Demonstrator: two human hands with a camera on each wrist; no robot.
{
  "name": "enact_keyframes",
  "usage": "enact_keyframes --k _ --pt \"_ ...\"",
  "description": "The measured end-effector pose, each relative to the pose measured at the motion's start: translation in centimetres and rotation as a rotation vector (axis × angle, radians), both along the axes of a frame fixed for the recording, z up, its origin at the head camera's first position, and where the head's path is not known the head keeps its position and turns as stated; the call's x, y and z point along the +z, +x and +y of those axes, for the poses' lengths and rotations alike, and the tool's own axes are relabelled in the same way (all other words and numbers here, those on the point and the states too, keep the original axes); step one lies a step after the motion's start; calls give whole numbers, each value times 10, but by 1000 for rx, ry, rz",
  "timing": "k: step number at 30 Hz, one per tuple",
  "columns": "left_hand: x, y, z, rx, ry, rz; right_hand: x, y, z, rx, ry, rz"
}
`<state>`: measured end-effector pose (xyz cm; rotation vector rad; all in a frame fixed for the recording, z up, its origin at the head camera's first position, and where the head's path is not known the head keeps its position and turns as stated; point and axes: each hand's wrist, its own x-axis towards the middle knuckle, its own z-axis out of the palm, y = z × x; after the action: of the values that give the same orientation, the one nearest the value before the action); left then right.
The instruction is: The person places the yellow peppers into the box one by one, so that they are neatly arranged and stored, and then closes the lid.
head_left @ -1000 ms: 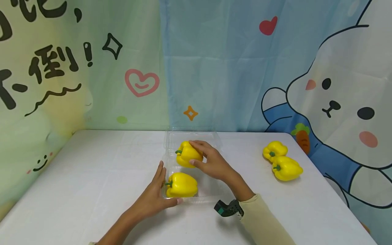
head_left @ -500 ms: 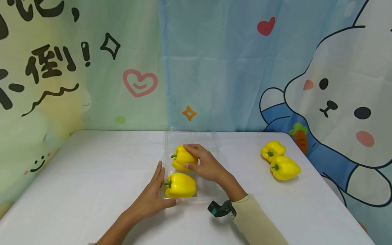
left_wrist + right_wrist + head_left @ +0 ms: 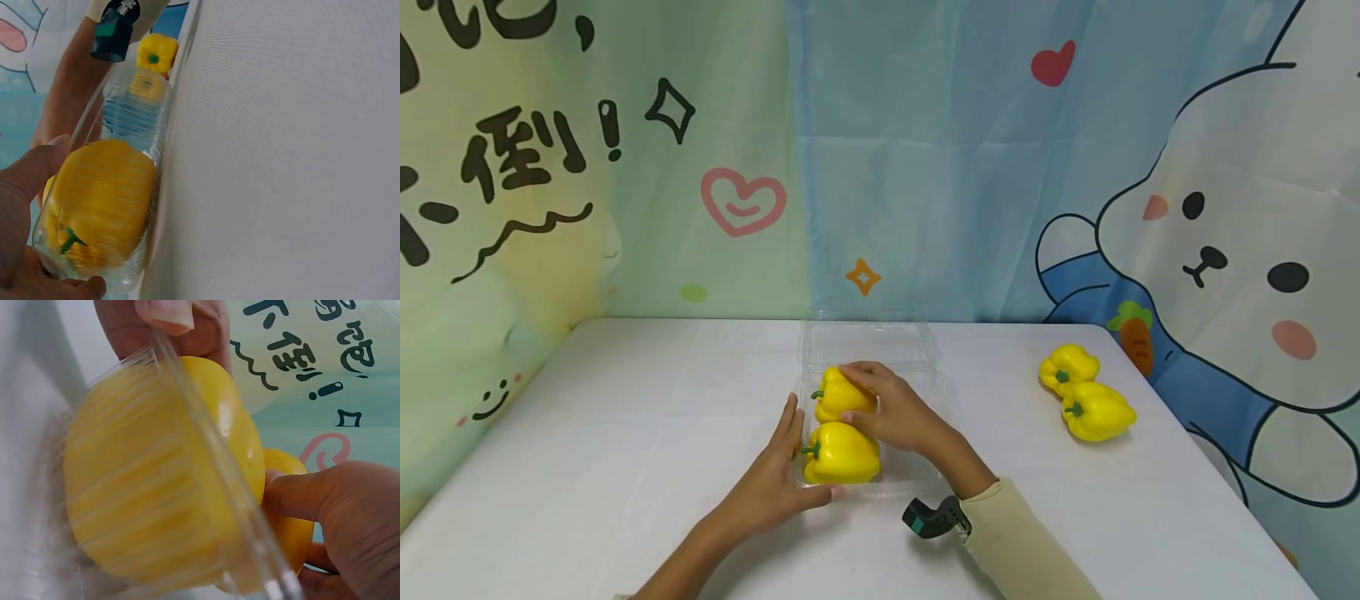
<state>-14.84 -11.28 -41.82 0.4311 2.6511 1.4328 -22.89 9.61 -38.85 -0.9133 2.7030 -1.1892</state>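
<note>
Two yellow bell peppers are in a clear plastic clamshell container (image 3: 917, 467). The front bell pepper (image 3: 844, 457) lies on its side, green stem to the left; through the ribbed wall it also shows in the left wrist view as a yellow bell pepper (image 3: 103, 194). Right behind it, the second bell pepper (image 3: 842, 400) is gripped by my right hand (image 3: 898, 412), thumb at its front and fingers over its far side. My left hand (image 3: 771, 479) braces the container's front left corner, fingers straight along the left side and thumb at the front rim.
Another bell pepper (image 3: 1069, 369) and one more bell pepper (image 3: 1097, 411) touch each other on the white table (image 3: 647, 450), at the right. The container's lid (image 3: 868, 342) lies folded back behind it. A printed curtain (image 3: 917, 167) hangs behind the table.
My right hand has brought the second bell pepper forward and left, from the container's rear area to right behind the front pepper. My left hand has stayed at the container's corner.
</note>
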Motion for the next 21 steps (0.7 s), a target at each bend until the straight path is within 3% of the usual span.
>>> enact_keyframes --k 11,21 --pt "-1 0 -1 -6 -2 0 -2 -2 1 4 21 0" --pt "0 0 0 -4 13 -11 -6 -4 7 64 0 -8"
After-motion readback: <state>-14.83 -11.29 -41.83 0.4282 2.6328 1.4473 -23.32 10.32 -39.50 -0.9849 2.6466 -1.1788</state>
